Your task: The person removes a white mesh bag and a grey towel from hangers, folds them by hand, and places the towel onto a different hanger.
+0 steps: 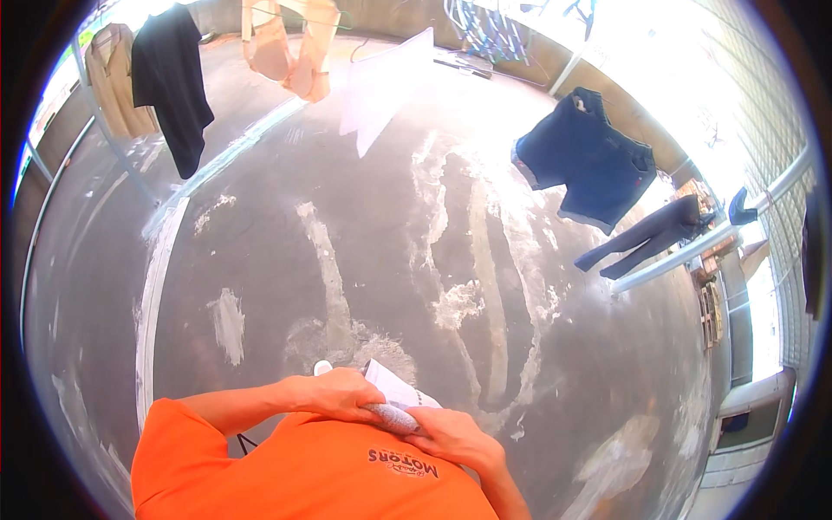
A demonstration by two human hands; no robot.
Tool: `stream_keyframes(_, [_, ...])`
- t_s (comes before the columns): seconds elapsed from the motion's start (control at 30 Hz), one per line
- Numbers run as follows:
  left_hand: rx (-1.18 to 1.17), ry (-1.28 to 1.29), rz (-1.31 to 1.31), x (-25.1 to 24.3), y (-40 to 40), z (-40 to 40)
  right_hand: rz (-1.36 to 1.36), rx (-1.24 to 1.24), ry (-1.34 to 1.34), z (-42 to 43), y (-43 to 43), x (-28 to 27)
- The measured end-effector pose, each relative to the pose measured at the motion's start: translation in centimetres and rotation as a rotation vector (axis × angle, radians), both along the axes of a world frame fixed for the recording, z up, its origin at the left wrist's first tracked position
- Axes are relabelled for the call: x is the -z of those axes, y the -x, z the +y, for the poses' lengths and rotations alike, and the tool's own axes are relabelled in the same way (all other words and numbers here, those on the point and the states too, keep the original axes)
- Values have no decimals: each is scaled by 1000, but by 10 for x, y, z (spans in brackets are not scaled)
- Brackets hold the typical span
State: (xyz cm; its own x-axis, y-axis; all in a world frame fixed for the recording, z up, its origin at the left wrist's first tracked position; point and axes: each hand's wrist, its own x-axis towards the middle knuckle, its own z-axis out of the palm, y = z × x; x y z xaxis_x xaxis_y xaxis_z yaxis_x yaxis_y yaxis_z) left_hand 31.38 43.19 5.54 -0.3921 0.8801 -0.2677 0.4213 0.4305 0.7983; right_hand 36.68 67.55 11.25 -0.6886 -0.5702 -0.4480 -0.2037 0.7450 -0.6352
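Note:
Both hands are close together in front of the orange shirt at the lower middle of the head view. My left hand [338,393] grips one side of a bunched light grey and white cloth [396,390]. On the other side of that cloth, my right hand [455,435] is closed on its edge. A pale flap of the cloth sticks out beyond the fingers, with a row of small dark marks on it. What kind of garment it is cannot be told. The tip of a white shoe [322,368] shows beside my left hand.
Dark blue shorts [588,159] and dark leggings [643,237] hang at the right near a metal pole [695,250]. A black garment [170,84], a beige shirt [116,78] and a white cloth [390,88] hang farther off. A pale raised strip [158,305] crosses the concrete floor [273,247].

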Motion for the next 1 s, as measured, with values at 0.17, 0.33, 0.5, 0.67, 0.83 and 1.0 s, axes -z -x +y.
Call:
stream_keyframes(0.17, [-106, -135, 147, -2, 6, -46, 64, 20, -129, -36, 13, -1])
stream_keyframes(0.33, [-708, -431, 133, -5, 32, -92, 135, 269, 115, -41, 52, -14])
stream_keyframes(0.5, [-1101, -418, -518, 15, 32, -129, 108, 574, 214, -42, 73, -45])
stream_keyframes(0.67, [-1211, -400, -1008, 46, 29, -124, 142, 762, 399, -47, 80, -45])
stream_keyframes(0.83, [-1231, -642, -1462, 62, 44, -87, 387, 551, 281, -103, 75, -75])
stream_keyframes(1.0, [-664, -1319, -1465, 77, 58, -63, 557, 83, 228, -144, 55, -63])
